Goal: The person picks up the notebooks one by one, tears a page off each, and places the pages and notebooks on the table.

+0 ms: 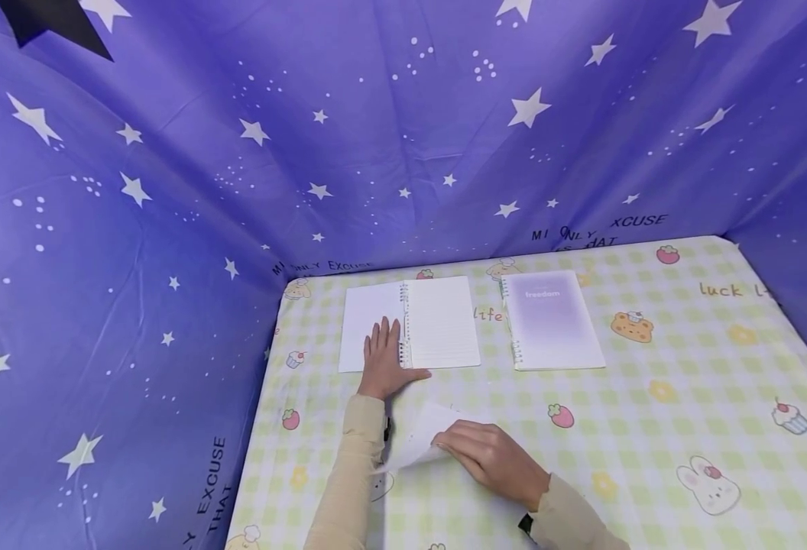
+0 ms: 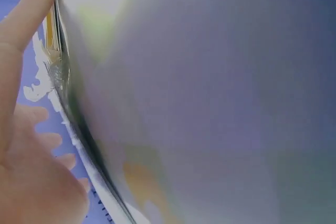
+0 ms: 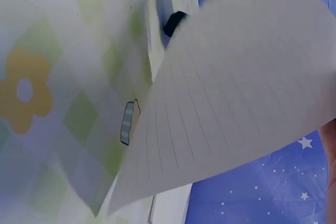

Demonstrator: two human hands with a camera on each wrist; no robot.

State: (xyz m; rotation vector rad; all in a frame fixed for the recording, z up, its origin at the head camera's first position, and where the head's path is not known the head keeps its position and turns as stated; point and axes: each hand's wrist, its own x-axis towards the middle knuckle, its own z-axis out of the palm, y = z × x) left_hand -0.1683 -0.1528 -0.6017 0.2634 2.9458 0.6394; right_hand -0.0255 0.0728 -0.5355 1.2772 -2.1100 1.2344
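An open spiral notebook (image 1: 442, 325) lies toward the back of the table, its lined page on the right and a plain white side on the left. My left hand (image 1: 381, 363) rests on it with straight fingers on the left side and the thumb reaching across the lower end of the binding. Nearer to me, my right hand (image 1: 493, 457) pinches a loose white sheet (image 1: 426, 434). Close up in the right wrist view, that sheet (image 3: 226, 98) is lined and curves as it hangs above the cloth. A blurred surface hides most of the left wrist view.
To the right lies a closed spiral notebook (image 1: 556, 325) with a purple cover reading "freedom". A checked cloth (image 1: 658, 451) with cartoon prints covers the table. Blue star-printed curtains (image 1: 403, 153) stand behind and along both sides.
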